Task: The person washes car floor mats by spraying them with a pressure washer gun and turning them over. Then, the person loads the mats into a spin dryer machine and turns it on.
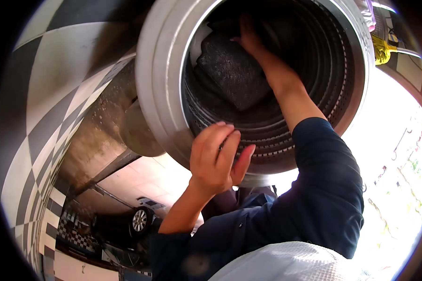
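A large round metal drum (162,79) faces the person with its mouth open, its smooth, wide rim curving around a dark inside with ridged walls and rows of small holes. A dark cloth (232,70) lies inside the drum, bunched toward the left of the opening, its speckled surface catching some light. A bit of pale material (200,41) shows at the cloth's upper left. The right arm, in a navy sleeve (326,164) that ends around the elbow, reaches deep into the drum, and the right hand (251,37) is beside the upper right edge of the dark cloth, with its thumb toward it. Shadow hides most of those fingers, so whether they grip the cloth or only rest by it cannot be told. The left hand (215,159) is raised at the lower edge of the drum's mouth, partly open, its fingers loosely bent, the thumb apart from them and nothing held; contact with the rim is unclear. White textured fabric (290,262) shows at the bottom of the view, in front of the navy shirt. Checkered tiles (56,75) run along the left side, a car wheel (139,219) shows at lower left, and a yellow cloth (382,49) is right of the drum.
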Motion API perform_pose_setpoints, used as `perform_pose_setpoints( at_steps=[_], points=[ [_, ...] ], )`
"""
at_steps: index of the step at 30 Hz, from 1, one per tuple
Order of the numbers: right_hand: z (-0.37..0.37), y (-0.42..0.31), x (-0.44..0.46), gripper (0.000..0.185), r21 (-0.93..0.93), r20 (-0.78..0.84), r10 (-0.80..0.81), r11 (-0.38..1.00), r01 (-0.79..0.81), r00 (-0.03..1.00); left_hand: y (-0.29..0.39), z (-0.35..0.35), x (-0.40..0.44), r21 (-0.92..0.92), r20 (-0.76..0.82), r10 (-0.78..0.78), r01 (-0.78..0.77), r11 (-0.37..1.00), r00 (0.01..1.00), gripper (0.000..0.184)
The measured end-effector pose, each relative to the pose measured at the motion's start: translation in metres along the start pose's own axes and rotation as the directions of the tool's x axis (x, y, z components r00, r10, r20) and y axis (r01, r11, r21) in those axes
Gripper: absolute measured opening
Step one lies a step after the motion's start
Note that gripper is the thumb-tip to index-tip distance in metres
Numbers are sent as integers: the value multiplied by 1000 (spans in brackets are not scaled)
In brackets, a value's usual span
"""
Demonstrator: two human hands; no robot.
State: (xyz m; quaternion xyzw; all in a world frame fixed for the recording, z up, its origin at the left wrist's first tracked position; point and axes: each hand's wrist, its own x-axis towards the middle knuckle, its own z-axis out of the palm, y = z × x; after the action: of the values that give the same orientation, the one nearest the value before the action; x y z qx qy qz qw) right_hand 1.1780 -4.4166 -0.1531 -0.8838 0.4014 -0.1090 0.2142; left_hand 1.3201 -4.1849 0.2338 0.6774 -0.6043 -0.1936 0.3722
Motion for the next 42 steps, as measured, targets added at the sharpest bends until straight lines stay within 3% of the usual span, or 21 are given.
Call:
perform_pose_setpoints(
  at_steps=[1,4,7,13,16,19,22,25,27,29,31,32,33,34,35,36,38,39,40,41,42],
  points=[
    [-9,-2,-5,100,20,25,-45,999,45,999,-1,0,1,6,2,4,-4,1000,1000,29],
    [-91,-49,-33,117,-270,438,331,935,-229,836,-1,2,-1,-8,-18,10,-10,1000,1000,29],
    [-99,-32,-89,128,-500,676,451,861,-86,582,-1,3,-3,-3,-22,10,-10,1000,1000,29],
    [-39,-8,-108,131,-586,588,528,800,-128,612,-2,2,-1,-11,31,5,-4,1000,1000,29],
    [-46,-2,-107,131,-505,619,462,853,-129,635,-1,3,-1,-31,-13,5,-5,999,1000,27],
    [-72,-18,-88,121,-562,665,463,827,-17,587,-3,3,1,-25,-48,43,-44,999,998,26],
    [-120,-49,-43,89,-445,734,519,855,-267,438,-4,-3,0,-57,-131,82,-90,994,988,27],
    [-164,-63,-20,59,-282,679,272,954,-99,682,2,-11,-2,-97,-263,104,-134,986,959,26],
    [-237,-133,-6,43,-187,615,162,981,-57,772,6,-18,-18,-133,-392,69,-131,982,918,23],
    [-297,-181,-8,39,98,573,40,988,-117,819,30,-60,-53,-156,-534,-24,-71,985,845,21],
    [-371,-242,-31,33,274,339,-136,961,41,931,53,-106,-108,-147,-687,-117,20,989,717,21],
    [-396,-263,-46,30,532,179,-229,841,102,957,51,-131,-152,-91,-775,-115,69,993,622,19],
    [-421,-287,-64,28,741,23,-272,651,166,962,60,-158,-202,-322,-830,-281,-3,947,481,17],
    [-463,-335,-91,26,704,-48,-266,675,221,963,108,-200,-251,-458,-826,-485,161,874,287,16],
    [-491,-369,-110,25,750,-148,-333,576,325,931,119,-234,-309,-199,-960,-188,-35,979,205,19],
    [-519,-413,-134,24,759,-247,-369,501,416,896,164,-276,-359,-143,-987,-143,9,990,67,21],
    [-564,-485,-189,25,708,-481,-550,216,672,683,295,-322,-420,99,-991,114,180,979,-76,20],
    [-586,-512,-214,27,665,-531,-623,114,738,575,355,-330,-443,205,-973,216,118,972,-85,21],
    [-601,-537,-243,26,684,-586,-630,-49,727,509,404,-333,-472,368,-926,378,232,901,2,21],
    [-615,-558,-267,28,660,-635,-636,-153,736,438,456,-322,-488,436,-892,452,302,848,17,23],
    [-631,-579,-295,31,643,-689,-638,-317,697,345,494,-332,-559,536,-839,488,212,817,241,29]
  ],
)
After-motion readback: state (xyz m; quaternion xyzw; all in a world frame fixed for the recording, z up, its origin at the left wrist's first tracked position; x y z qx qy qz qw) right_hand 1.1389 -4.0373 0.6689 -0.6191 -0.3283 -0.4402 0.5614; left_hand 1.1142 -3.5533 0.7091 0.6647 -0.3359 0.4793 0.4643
